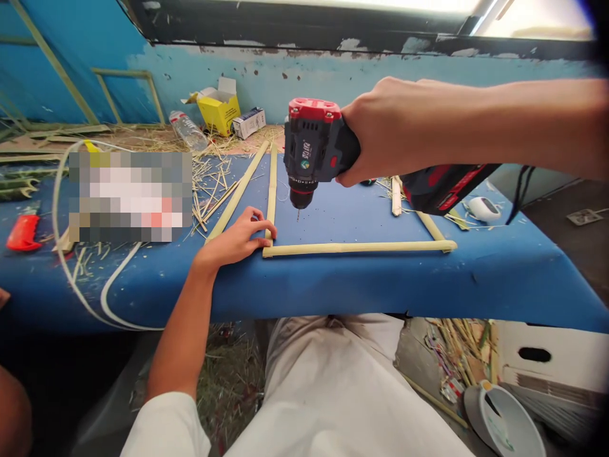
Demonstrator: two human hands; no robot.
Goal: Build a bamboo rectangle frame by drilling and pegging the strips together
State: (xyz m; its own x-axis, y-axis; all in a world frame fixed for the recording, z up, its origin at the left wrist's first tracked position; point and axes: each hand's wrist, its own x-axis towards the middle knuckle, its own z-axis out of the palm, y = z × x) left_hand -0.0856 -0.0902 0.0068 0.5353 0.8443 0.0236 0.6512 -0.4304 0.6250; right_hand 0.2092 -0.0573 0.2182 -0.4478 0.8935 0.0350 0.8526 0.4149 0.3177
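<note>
Right hand (385,130) has its grip clamped around a red-and-black cordless drill (316,149), bit pointing down just above the bamboo frame (356,247) on the blue counter (333,285). Left hand (238,240) presses fingers flat on the frame's near-left corner, grip apart.

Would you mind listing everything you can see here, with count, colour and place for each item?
cordless drill: one, red and black, held above the bench, bit pointing down near the frame's near-left corner
bamboo frame: one, pale yellow strips, lying flat on the bench
loose bamboo strip: one, pale yellow, slanting left of the frame
bench: one, blue cover, across the middle
yellow box: one, open, far side by the wall
small carton: one, white and dark, beside the yellow box
plastic bottle: one, clear, lying left of the yellow box
red tool: one, far left of the bench
white cable: one, looping over the bench's left part
left hand: fingertips pressing the frame's corner
right hand: gripping the drill
</note>
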